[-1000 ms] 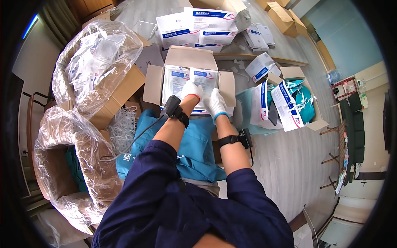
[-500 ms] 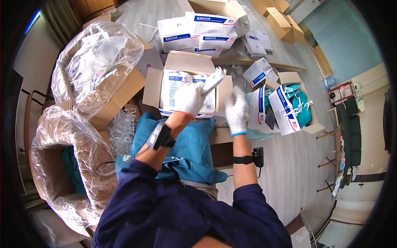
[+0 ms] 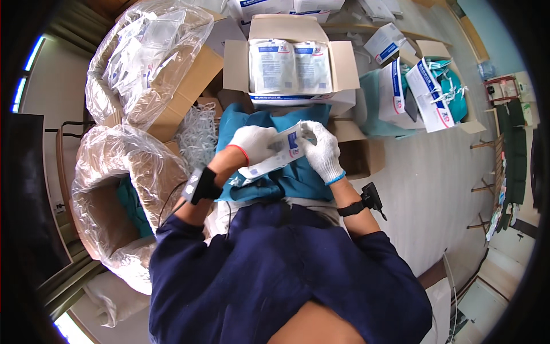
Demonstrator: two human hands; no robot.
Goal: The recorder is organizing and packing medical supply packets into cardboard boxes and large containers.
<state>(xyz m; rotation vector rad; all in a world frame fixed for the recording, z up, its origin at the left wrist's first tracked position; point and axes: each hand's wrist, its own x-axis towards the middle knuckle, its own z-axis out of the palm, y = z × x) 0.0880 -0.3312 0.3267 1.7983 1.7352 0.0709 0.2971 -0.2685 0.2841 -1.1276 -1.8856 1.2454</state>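
Observation:
A flat white sealed packet [image 3: 275, 159] with a blue label is held between my two gloved hands, tilted above the teal cloth [image 3: 240, 116] on my lap. My left hand [image 3: 252, 144], in a white knit glove with a red cuff, is closed on the packet's left part. My right hand [image 3: 322, 150], its glove cuffed in blue, pinches the upper right corner. Just beyond my hands stands an open carton [image 3: 291, 100] with its flaps spread. Two rows of similar packets [image 3: 272, 66] stand upright in it.
At left are two plastic-lined boxes, one with empty-looking wrappers [image 3: 143, 51], the other [image 3: 100, 200] with teal cloth inside. White straps [image 3: 196, 129] lie beside them. To the right, open cartons [image 3: 427, 94] hold teal items with white ties. An open brown box [image 3: 366, 157] sits beside my lap.
Both hands have come back from over the carton to my lap, bringing the packet. My right hand, apart before, now grips its corner. The view has tipped down toward my body.

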